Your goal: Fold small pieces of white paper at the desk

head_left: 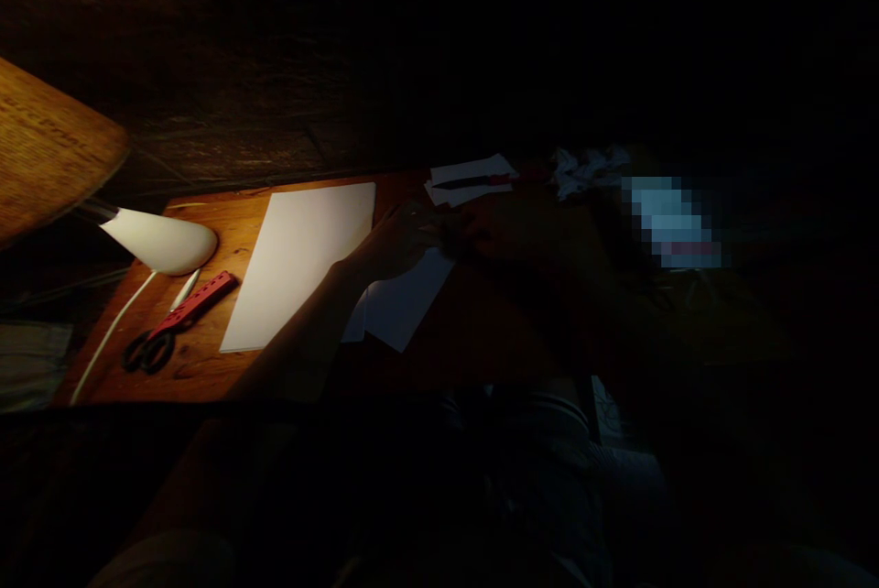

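Note:
My left hand (405, 235) reaches over the far end of a loose white sheet of paper (408, 304). Its fingers look bent and pressed together toward my right hand (484, 235); what they hold, if anything, is lost in shadow. My right hand is very dim, close beside the left fingertips, and its fingers cannot be made out. Left of the hands lies a larger stack of white paper (295, 267), brightly lit, partly under my left forearm. Just beyond the hands, a dark blade with a red handle (473, 181) rests across some small paper pieces (473, 168).
A desk lamp (168, 242) with its cord stands at the left. Near it lie a white pen (185, 288) and black-handled scissors (182, 318) in a red cover. Crumpled paper (587, 171) sits at the back right of the wooden table (206, 354), beside a pixelated bright patch.

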A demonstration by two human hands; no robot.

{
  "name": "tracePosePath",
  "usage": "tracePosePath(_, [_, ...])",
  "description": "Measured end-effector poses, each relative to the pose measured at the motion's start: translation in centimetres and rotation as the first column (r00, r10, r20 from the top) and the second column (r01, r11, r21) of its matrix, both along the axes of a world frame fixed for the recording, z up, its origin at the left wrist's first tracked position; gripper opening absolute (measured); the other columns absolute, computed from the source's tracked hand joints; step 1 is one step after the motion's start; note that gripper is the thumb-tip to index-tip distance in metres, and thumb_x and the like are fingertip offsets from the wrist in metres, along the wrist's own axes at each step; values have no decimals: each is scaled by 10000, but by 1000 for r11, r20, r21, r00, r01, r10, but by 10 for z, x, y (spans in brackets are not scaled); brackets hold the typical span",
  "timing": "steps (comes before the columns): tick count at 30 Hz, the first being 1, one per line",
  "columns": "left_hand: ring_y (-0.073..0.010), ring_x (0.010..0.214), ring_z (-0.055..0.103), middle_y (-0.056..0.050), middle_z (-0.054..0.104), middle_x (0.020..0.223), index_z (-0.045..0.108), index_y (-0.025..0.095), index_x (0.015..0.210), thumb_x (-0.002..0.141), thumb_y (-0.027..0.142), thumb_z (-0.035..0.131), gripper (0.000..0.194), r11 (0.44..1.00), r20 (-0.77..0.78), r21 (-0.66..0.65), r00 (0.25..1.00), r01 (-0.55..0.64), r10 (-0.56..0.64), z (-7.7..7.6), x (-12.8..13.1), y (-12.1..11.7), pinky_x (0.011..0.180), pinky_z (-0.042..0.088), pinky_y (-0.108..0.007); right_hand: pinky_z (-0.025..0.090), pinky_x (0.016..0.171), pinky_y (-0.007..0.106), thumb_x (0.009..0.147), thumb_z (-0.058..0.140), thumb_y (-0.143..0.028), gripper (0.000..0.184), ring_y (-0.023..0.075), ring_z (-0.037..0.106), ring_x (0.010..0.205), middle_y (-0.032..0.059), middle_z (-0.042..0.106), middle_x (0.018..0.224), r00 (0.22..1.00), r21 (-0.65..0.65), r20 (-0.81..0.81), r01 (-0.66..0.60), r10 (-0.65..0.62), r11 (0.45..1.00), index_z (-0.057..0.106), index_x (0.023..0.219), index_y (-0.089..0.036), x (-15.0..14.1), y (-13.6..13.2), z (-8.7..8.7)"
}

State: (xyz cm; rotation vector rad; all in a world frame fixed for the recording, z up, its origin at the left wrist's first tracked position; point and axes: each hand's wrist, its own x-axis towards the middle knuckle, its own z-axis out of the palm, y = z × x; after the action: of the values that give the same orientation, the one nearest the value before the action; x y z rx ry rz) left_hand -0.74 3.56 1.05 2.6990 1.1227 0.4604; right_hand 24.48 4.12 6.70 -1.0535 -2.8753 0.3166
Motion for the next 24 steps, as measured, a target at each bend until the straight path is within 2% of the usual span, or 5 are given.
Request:
tracePosePath(7, [-287, 1222, 604, -49, 768, 1211, 815, 281, 1009, 873, 144, 577, 306, 1000, -13, -22, 1000, -18, 18, 5, -1, -1, 1093, 434, -519, 432, 818, 381, 843, 567, -147, 302, 279, 666, 969, 112, 781, 1161, 1000, -20, -20, -13, 12, 1000, 841, 959, -194, -2, 5, -9])
tracePosePath(11, [-268, 1137, 632, -46, 776, 1065, 797, 278, 955, 941, 253, 604, 194, 999, -14, 3, 999, -40, 40, 2, 1, -1, 1049, 460, -484, 439, 806, 368, 827, 572, -147, 291, 272, 671, 962, 103, 792, 1124, 1000, 1, -22, 5, -5, 1000, 840, 931, -191, -2, 3, -8])
tracePosePath(15, [-292, 1134, 641, -79, 764, 1075, 788, 244, 937, 942, 276, 638, 154, 994, 20, 2, 994, -107, 107, -5, 7, 0, 1053, 467, -505, 452, 820, 365, 822, 570, -152, 289, 275, 676, 973, 106, 799, 1086, 1000, 33, -10, 23, -22, 999, 840, 917, -190, -2, 1, -7])
tracePosePath(19, [-304, 1125, 660, -89, 764, 1066, 784, 224, 906, 925, 260, 682, 110, 990, 46, -19, 989, -142, 143, -5, 11, -2, 1032, 479, -514, 460, 855, 366, 855, 564, -190, 311, 283, 688, 1012, 103, 796, 1116, 997, 40, -63, 55, -52, 998, 826, 1021, -185, -4, -1, -11])
tracePosePath(24, [-319, 1152, 658, -66, 762, 1120, 753, 248, 945, 939, 310, 711, 76, 982, 72, 3, 979, -191, 190, -3, 15, -7, 1046, 456, -549, 465, 856, 370, 919, 616, -360, 368, 306, 689, 1051, 155, 775, 1195, 978, 42, -147, 154, -147, 987, 763, 1189, -158, -8, -1, -22])
